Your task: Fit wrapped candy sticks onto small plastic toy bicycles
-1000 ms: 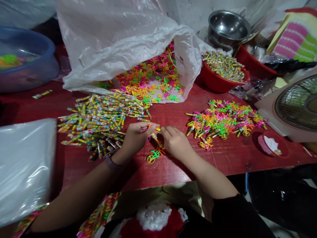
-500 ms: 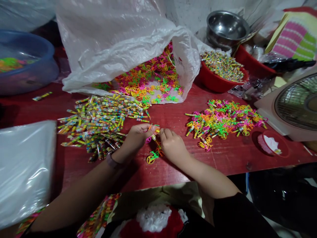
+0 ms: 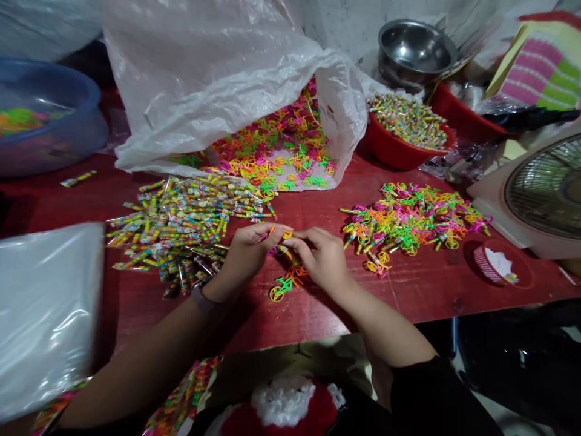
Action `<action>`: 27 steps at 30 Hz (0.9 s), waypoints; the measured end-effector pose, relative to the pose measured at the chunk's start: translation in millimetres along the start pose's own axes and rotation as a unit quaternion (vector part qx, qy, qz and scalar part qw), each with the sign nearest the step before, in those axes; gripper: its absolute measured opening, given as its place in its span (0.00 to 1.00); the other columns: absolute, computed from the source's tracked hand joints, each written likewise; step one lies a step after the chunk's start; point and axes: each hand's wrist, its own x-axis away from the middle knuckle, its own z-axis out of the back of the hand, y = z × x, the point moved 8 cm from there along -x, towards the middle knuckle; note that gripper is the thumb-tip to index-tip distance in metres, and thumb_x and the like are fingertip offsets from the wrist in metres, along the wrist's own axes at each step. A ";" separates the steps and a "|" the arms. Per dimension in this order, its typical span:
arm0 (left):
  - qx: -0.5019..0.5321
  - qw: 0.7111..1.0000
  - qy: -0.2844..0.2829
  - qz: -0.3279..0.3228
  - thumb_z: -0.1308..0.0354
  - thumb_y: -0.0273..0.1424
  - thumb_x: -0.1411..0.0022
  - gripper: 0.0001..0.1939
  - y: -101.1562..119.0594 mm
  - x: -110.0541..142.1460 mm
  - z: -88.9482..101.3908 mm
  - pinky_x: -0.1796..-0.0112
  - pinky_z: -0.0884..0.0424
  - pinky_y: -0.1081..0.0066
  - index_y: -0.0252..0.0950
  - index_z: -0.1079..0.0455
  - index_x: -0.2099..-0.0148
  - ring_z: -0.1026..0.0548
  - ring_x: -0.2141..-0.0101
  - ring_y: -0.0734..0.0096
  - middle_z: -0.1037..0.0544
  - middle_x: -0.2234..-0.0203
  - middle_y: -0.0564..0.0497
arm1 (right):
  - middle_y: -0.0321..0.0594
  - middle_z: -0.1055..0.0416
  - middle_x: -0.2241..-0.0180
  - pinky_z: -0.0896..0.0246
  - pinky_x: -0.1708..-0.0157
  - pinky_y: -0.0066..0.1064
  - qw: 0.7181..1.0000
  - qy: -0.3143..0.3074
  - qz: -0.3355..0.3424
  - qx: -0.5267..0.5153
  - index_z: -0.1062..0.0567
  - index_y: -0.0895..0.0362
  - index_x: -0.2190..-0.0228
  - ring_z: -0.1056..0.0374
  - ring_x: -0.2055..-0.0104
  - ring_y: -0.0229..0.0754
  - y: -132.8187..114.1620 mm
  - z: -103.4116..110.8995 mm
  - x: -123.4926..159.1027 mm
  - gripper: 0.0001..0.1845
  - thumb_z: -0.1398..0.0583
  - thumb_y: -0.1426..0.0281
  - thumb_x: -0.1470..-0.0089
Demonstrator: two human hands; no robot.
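My left hand [image 3: 249,253] is closed in a pinch on a small plastic toy bicycle, of which an orange bit [image 3: 272,230] shows by the fingertips. My right hand [image 3: 324,257] meets it from the right, thumb and forefinger at a small yellow piece [image 3: 287,234] between the two hands. The fingers hide most of the toy. Below them on the red table [image 3: 236,327] lie a green bicycle frame [image 3: 285,284] with a yellow wheel [image 3: 276,294], and orange parts [image 3: 297,274] beside it.
Wrapped candy tubes [image 3: 181,212] are heaped on the left. To the right lies a pile of bicycles with tubes [image 3: 408,218]. Behind, a white sack [image 3: 218,91] spills plastic parts. A red bowl [image 3: 399,151], a fan [image 3: 540,188], a blue basin [image 3: 49,145] and plastic sheets [image 3: 49,303] surround these.
My right hand has shifted slightly right and turned, its thumb and forefinger now showing by the yellow piece. More of the orange parts below is uncovered. The left hand stays nearly in place.
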 end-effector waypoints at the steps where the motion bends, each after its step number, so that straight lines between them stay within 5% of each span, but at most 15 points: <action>1: 0.007 1.000 -0.011 -0.002 0.34 0.45 0.37 0.20 0.3 0.3 -0.9 0.61 0.26 0.69 0.33 0.17 0.56 0.20 0.64 0.64 0.15 0.62 0.44 | 0.41 0.18 0.64 0.28 0.59 0.33 0.999 0.008 -0.017 -0.044 0.19 0.56 0.63 0.22 0.62 0.42 3.7 2.2 -1.2 0.08 0.36 0.65 0.36; 6: 0.046 0.997 -0.059 -0.014 0.35 0.44 0.36 0.19 -2.0 0.2 -3.7 0.62 0.26 0.69 0.33 0.18 0.55 0.20 0.66 0.65 0.15 0.64 0.45 | 0.42 0.17 0.55 0.27 0.53 0.35 0.991 -0.019 0.001 -0.132 0.18 0.54 0.54 0.20 0.55 0.44 0.9 -1.0 -0.9 0.10 0.36 0.67 0.36; 14: 0.066 0.993 -0.093 -0.007 0.36 0.43 0.33 0.17 -6.2 0.5 -8.7 0.67 0.29 0.71 0.33 0.18 0.55 0.23 0.70 0.69 0.16 0.66 0.45 | 0.44 0.17 0.60 0.28 0.56 0.33 0.995 -0.017 0.053 -0.081 0.18 0.56 0.54 0.22 0.59 0.43 -9.3 0.7 2.3 0.12 0.41 0.68 0.33; 27: 0.018 0.999 -0.028 0.021 0.35 0.45 0.38 0.21 -8.0 -3.8 -9.0 0.67 0.27 0.70 0.31 0.18 0.55 0.22 0.71 0.68 0.15 0.67 0.45 | 0.40 0.18 0.67 0.33 0.64 0.32 0.976 -0.090 -0.096 -0.173 0.16 0.56 0.58 0.25 0.67 0.41 27.0 -21.2 -7.2 0.16 0.37 0.58 0.37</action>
